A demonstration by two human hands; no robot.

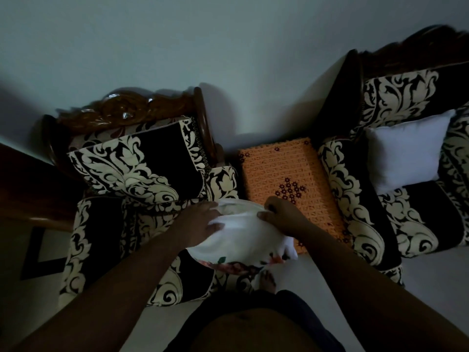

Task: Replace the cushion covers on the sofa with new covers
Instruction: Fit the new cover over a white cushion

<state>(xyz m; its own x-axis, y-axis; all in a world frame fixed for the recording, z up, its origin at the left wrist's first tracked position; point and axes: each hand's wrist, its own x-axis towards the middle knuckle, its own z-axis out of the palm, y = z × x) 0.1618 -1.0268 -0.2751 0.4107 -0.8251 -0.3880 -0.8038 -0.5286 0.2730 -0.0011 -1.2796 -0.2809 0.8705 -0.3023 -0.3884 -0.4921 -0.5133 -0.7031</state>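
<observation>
The left hand lies over the top of a white cushion, fingers spread and bent into the fabric, pressing it down; whether they actually pinch cloth cannot be told in the dim light. The right hand grips a bunched fold of white cloth at the cushion's far edge, thumb and fingers curled round it. The cushion sits on the front right corner of a patterned armchair, partly overhanging, with a floral-printed cover gathered round its near end.

The cushion looks light and very soft, so it would likely buckle rather than slide if pushed; squeezing its corners inward while the cover's mouth is held wide would probably serve better. The cloth seems thin and limp, best taken at the hem or a seam, where a pull spreads without slipping.

Room is tight: an orange patterned table top stands just beside the cushion on the right, and beyond it a second patterned chair carries a bare white pillow. The chair's back cushion leans behind. Open floor lies nearest the person, where a bare foot shows
</observation>
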